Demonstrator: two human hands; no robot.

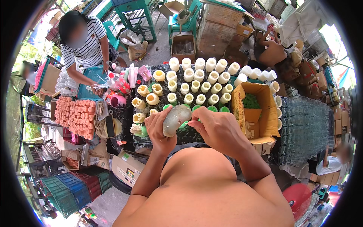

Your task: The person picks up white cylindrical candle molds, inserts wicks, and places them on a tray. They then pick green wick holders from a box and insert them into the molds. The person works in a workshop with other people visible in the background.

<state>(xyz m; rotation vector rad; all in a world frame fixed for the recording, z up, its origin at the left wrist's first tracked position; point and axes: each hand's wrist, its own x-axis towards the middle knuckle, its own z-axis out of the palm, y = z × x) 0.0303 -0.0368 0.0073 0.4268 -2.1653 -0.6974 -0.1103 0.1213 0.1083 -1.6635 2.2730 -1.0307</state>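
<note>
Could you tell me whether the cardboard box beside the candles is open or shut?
Open: the cardboard box has its flaps spread, showing green pieces inside.

dark table (pixel 191 135), rows of pale candles (pixel 200 87)

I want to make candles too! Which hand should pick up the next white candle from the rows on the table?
Probably the right hand. The left hand is wrapped around the grey-white candle, so it is busy. The right only touches that candle's side and lies nearer the white candles.
</note>
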